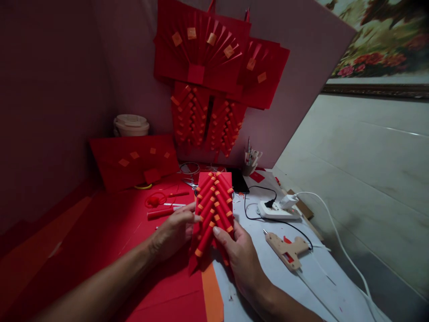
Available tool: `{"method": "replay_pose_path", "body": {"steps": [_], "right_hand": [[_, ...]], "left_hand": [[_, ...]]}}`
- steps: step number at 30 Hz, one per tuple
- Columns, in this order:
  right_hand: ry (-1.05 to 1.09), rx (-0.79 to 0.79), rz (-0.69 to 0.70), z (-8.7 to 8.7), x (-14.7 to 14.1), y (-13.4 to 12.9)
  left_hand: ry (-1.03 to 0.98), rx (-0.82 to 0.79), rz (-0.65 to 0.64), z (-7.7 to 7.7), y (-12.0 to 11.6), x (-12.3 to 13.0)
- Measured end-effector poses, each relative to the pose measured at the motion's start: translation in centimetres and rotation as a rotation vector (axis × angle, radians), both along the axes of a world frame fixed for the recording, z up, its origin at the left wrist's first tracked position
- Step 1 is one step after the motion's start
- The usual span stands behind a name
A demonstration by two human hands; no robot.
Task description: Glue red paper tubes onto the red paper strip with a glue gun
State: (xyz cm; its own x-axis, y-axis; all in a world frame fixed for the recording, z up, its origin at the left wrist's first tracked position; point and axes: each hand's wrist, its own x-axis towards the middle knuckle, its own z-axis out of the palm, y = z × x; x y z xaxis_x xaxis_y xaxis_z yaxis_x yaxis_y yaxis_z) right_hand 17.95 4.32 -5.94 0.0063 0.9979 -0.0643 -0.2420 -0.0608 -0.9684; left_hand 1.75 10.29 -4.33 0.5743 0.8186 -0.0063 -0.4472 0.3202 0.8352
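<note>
A red paper firecracker piece (214,210), with slanted red rolls banded in orange, is held upright over the table. My left hand (176,230) grips its left edge, the thumb on the front and the other fingers partly hidden behind. On the right side my right hand (239,250) holds it, with the thumb pressed on the lower rolls. Beneath both hands lie red paper (167,281) and an orange strip (212,290).
A beige glue gun (288,250) and a white power strip (278,210) with cables are on the right. Red fan decorations (201,49) hang ahead. A red panel (134,167) leans at back left. Scissors (190,183) lie behind the piece; a pen cup (248,169) stands farther back.
</note>
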Motion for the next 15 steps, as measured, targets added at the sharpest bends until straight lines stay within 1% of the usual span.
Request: {"method": "replay_pose_path", "body": {"steps": [3, 7, 9, 12, 15], "right_hand": [[0.021, 0.031, 0.011, 0.0, 0.1, 0.1], [-0.005, 0.021, 0.019, 0.4, 0.0, 0.0], [-0.013, 0.016, 0.016, 0.5, 0.0, 0.0], [0.027, 0.029, 0.011, 0.3, 0.1, 0.0], [0.102, 0.058, -0.01, 0.1, 0.2, 0.1]], "left_hand": [[0.018, 0.024, 0.036, -0.3, 0.1, 0.1], [0.083, 0.074, 0.095, -1.2, 0.2, 0.4], [0.123, 0.083, 0.108, -1.5, 0.1, 0.5], [0.128, 0.09, 0.115, -1.3, 0.0, 0.6], [0.077, 0.089, 0.098, -0.7, -0.3, 0.7]]}}
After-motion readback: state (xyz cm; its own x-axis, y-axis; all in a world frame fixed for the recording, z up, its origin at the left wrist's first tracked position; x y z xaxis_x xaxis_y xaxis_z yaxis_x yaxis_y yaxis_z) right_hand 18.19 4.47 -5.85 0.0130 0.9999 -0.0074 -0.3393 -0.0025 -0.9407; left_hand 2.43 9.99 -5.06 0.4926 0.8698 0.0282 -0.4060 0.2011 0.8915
